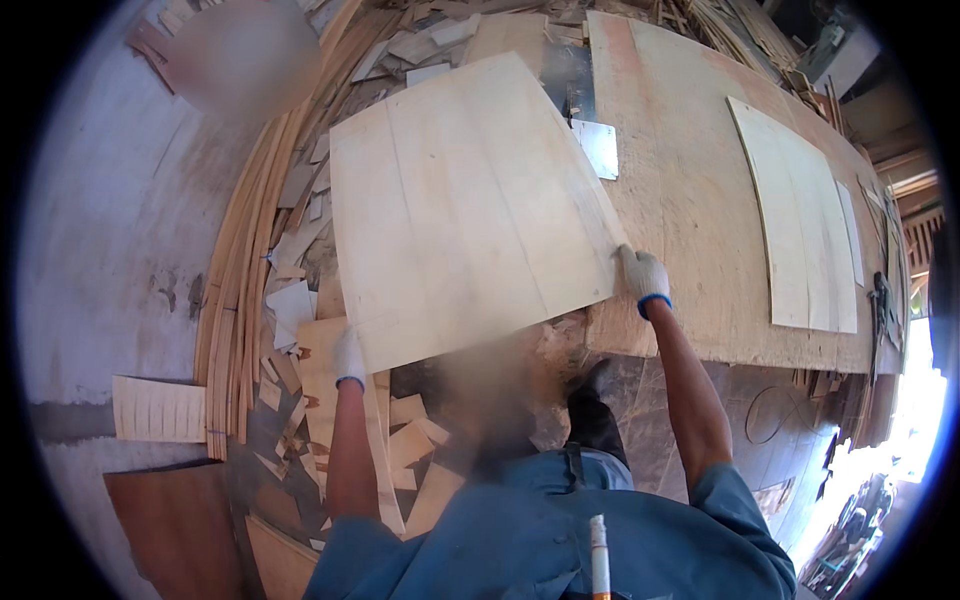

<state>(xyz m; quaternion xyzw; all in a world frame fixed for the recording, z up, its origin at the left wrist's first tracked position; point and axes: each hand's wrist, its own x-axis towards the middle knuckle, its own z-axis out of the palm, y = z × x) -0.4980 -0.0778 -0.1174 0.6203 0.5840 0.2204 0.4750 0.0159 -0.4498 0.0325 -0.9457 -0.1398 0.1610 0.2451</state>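
Note:
A large pale plywood sheet [470, 200] is held up in front of me, tilted, with faint seams running down its face. My left hand [347, 358], in a white work glove with a blue cuff, is closed on its lower left corner. At the lower right corner my right hand [645, 278], gloved the same way, grips the edge. The fingers behind the sheet are partly hidden. To the right, close to my right hand, stands a broad work table with a wooden top [680, 230].
A smaller pale plywood panel [795, 220] lies on the table's right part, and a white plate [597, 148] at its left edge. Long wooden strips [235, 290] lean or lie along the left wall. Wood offcuts [410, 440] litter the floor. A reddish-brown board [175, 530] is at lower left.

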